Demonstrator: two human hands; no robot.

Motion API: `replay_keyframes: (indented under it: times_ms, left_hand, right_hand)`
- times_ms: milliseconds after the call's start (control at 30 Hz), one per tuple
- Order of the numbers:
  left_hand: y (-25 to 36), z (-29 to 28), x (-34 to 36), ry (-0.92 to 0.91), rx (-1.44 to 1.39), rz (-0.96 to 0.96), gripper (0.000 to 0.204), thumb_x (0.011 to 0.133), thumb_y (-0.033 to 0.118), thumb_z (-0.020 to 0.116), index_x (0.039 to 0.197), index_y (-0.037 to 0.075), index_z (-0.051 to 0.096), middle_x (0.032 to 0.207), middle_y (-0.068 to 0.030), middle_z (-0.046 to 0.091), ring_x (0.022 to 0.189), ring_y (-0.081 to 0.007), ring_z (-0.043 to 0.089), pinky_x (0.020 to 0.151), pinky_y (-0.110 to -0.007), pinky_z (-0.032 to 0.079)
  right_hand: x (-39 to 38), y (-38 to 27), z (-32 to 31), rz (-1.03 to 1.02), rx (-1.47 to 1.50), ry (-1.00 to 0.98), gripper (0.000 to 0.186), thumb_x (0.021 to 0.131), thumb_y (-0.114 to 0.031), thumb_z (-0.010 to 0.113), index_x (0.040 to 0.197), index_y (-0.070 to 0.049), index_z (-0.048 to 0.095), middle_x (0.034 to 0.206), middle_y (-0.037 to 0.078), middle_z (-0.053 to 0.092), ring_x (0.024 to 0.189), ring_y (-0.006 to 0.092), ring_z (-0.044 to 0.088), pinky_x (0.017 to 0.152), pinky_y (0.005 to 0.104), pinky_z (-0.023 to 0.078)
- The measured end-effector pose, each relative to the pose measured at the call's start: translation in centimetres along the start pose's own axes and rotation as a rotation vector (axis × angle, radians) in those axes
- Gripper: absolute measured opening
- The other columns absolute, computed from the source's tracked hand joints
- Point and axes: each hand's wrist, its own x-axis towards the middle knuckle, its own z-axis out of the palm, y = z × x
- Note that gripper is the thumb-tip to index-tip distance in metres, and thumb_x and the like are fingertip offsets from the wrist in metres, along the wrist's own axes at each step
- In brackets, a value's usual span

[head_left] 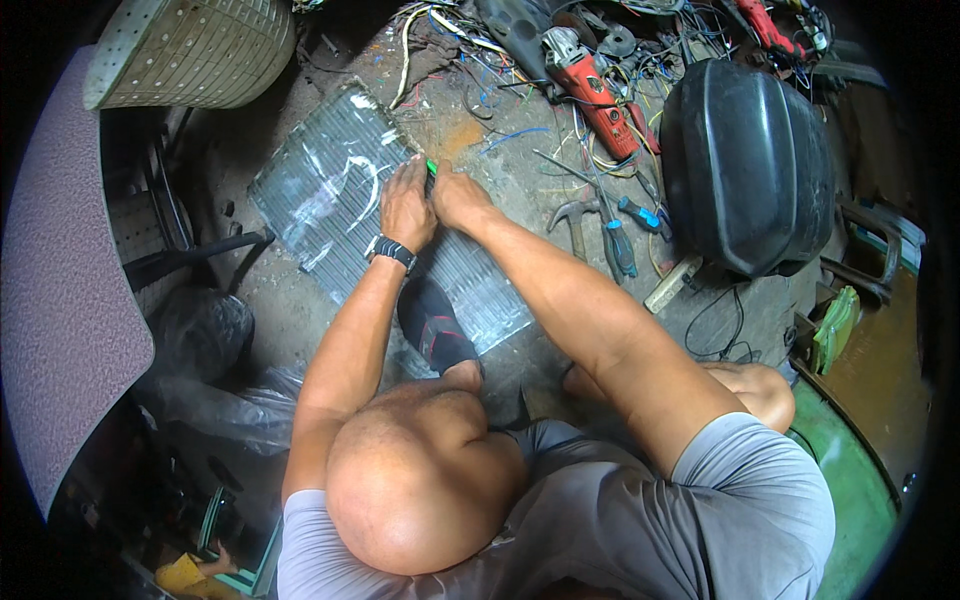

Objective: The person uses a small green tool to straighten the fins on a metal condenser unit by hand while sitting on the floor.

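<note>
A ribbed, translucent grey panel [325, 195] with white smears lies flat on the floor in front of me. My left hand [408, 208], with a watch [390, 252] at its wrist, presses down near the panel's right edge, fingers stretched out. Beside it, my right hand [460, 200] is closed around a small bright green object [432, 167]. Only a bit of that object shows, so its kind is unclear. Both hands nearly touch at the edge. My foot in a dark shoe [436, 325] rests on the panel's near part.
To the right lie a red angle grinder [597, 105], a hammer [574, 222], blue-handled screwdrivers [619, 250] and tangled wires [520, 80]. A black plastic case [748, 165] stands beyond them. At far left are a woven basket [195, 55], a purple tabletop [70, 270] and clear plastic sheeting [235, 405].
</note>
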Motion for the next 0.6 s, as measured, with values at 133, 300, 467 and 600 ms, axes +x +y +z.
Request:
replay_keyframes:
  times_ms: [133, 300, 467, 600]
  left_hand:
    - [0.5, 0.2, -0.5, -0.009, 0.019, -0.004, 0.059, 0.083, 0.006, 0.055, 0.141, -0.003, 0.047, 0.144, -0.0217, 0.05, 0.136, -0.0394, 0.043, 0.114, -0.049, 0.03]
    - [1.0, 0.6, -1.3, -0.029, 0.036, 0.008, 0.06, 0.083, 0.005, 0.054, 0.142, -0.003, 0.046, 0.145, -0.0218, 0.049, 0.136, -0.0399, 0.043, 0.114, -0.05, 0.031]
    - [1.4, 0.6, -1.8, -0.035, 0.033, 0.016, 0.06, 0.084, 0.006, 0.052, 0.143, -0.003, 0.045, 0.144, -0.0224, 0.049, 0.136, -0.0404, 0.043, 0.114, -0.05, 0.031]
    - [2.0, 0.9, -2.3, -0.058, 0.028, 0.022, 0.06, 0.085, 0.007, 0.051, 0.143, -0.003, 0.044, 0.145, -0.0228, 0.049, 0.136, -0.0405, 0.043, 0.114, -0.05, 0.03]
  right_hand:
    - [-0.4, 0.6, 0.0, -0.002, -0.013, -0.015, 0.04, 0.088, -0.011, 0.052, 0.121, 0.01, 0.043, 0.106, 0.038, 0.064, 0.104, 0.0502, 0.063, 0.09, 0.0528, 0.051]
    - [-1.1, 1.3, 0.4, 0.011, -0.023, -0.021, 0.039, 0.088, -0.011, 0.051, 0.12, 0.011, 0.044, 0.106, 0.038, 0.064, 0.104, 0.0499, 0.064, 0.09, 0.0529, 0.051]
    - [-1.7, 1.7, 0.6, -0.005, -0.025, -0.027, 0.039, 0.089, -0.011, 0.051, 0.119, 0.011, 0.045, 0.105, 0.038, 0.064, 0.103, 0.0497, 0.064, 0.089, 0.0529, 0.051]
    - [-2.2, 2.8, 0.9, 0.013, -0.018, -0.018, 0.038, 0.09, -0.012, 0.049, 0.119, 0.012, 0.045, 0.104, 0.039, 0.064, 0.102, 0.0501, 0.064, 0.089, 0.0527, 0.052]
